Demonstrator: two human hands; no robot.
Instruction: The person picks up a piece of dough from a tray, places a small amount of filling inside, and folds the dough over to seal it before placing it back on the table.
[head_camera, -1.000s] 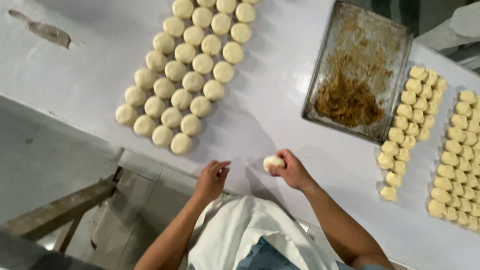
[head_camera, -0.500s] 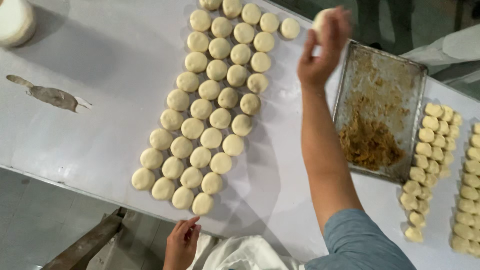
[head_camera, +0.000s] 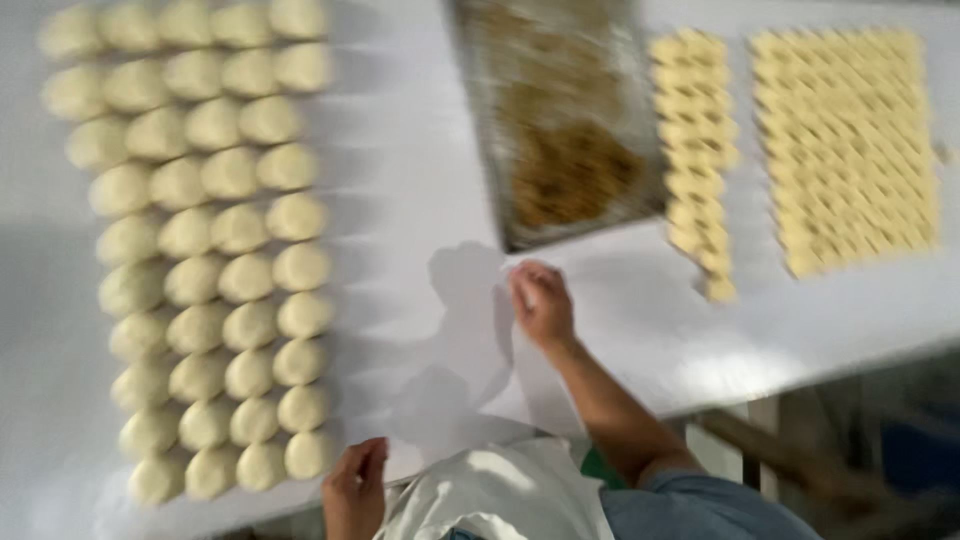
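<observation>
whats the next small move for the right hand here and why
Probably a short reach up to the metal tray of brown filling: the right hand looks empty on the white table just below it, while the left hand rests at the near edge beside the dough balls.

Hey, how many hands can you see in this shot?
2. The left hand rests at the near edge of the white table, beside the dough balls. The right hand lies on the table just below the metal tray.
</observation>
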